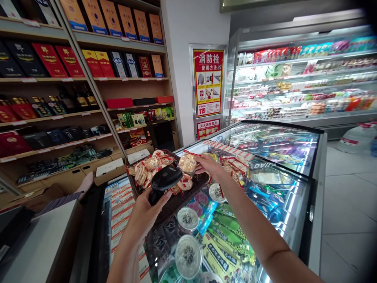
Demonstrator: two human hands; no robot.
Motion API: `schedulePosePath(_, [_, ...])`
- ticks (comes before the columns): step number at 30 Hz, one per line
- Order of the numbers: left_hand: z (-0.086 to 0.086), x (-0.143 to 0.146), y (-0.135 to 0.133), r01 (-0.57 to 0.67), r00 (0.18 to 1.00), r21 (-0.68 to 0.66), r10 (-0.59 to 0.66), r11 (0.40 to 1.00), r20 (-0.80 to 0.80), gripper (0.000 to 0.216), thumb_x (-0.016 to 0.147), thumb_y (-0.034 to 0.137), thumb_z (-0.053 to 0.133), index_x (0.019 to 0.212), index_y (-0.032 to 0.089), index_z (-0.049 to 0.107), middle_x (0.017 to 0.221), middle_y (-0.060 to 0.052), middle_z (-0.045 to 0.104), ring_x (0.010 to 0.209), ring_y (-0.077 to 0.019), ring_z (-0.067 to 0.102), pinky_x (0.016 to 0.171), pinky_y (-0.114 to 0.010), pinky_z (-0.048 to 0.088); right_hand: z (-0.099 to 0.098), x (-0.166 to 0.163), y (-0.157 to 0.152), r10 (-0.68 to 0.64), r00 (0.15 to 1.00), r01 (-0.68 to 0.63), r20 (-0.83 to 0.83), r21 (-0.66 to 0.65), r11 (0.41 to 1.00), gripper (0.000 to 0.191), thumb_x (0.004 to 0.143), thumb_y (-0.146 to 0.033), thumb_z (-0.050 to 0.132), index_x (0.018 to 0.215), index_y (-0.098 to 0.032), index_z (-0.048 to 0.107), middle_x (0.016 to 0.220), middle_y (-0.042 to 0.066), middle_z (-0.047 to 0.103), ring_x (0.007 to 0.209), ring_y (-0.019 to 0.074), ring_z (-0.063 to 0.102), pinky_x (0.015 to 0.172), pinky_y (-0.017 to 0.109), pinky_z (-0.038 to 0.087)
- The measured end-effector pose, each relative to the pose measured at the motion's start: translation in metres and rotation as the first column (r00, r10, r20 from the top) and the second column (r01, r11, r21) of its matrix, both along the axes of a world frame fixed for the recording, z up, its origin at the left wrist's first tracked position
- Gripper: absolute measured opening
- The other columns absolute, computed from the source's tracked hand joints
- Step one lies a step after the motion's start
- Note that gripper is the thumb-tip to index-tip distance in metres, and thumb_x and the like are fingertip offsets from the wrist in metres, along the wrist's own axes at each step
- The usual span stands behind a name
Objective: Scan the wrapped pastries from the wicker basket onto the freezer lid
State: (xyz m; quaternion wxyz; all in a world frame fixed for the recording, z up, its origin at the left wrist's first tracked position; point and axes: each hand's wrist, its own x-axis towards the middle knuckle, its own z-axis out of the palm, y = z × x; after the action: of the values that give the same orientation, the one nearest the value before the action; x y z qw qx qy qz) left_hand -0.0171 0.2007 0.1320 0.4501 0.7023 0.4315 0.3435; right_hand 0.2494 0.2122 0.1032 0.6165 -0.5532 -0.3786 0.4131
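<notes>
My left hand (146, 210) is wrapped round the handle of a black barcode scanner (166, 177), its head turned to the right. At the right rim of the basket, my right hand (208, 164) grips a clear packet of round biscuits (187, 162) with red edges. The dark brown woven basket (169, 210) holds several similar biscuit packets (153, 162). It rests on the glass top of a chest freezer. Just right of the basket, more red-edged packets (234, 167) lie near my right forearm.
Under the glass are ice-cream bags (232, 220); several lidded cups (188, 255) stand nearby. Shelves of boxed bottles (110, 17) line the left wall. A lit refrigerated display (300, 86) stands back right. Wrapped water jugs (357, 137) sit on the floor. A red sign (208, 82) hangs behind.
</notes>
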Motion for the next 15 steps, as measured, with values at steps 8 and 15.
schedulePosePath(8, [0.0,0.007,-0.004,0.003,1.0,-0.018,-0.003,1.0,0.012,0.058,0.059,0.069,0.074,0.083,0.016,0.067,0.061,0.001,0.059,0.055,-0.0131,0.047,0.051,-0.023,0.032,0.012,-0.011,-0.006,-0.041,0.999,0.041,-0.014,-0.034,0.999,0.009,0.091,-0.023,0.06,0.087,-0.017,0.055,0.077,0.003,0.069,0.064,0.0127,0.068,0.065,0.026,0.061])
schedulePosePath(15, [0.004,0.013,-0.013,-0.015,1.0,-0.012,0.016,1.0,0.004,0.063,0.057,0.072,0.073,0.087,0.016,0.069,0.064,0.0,0.062,0.057,-0.015,0.05,0.053,-0.024,0.034,0.01,-0.016,-0.003,-0.027,1.0,0.027,-0.01,-0.001,1.0,0.016,0.092,-0.022,0.059,0.08,-0.018,0.049,0.075,0.0,0.064,0.066,0.0111,0.067,0.067,0.026,0.061])
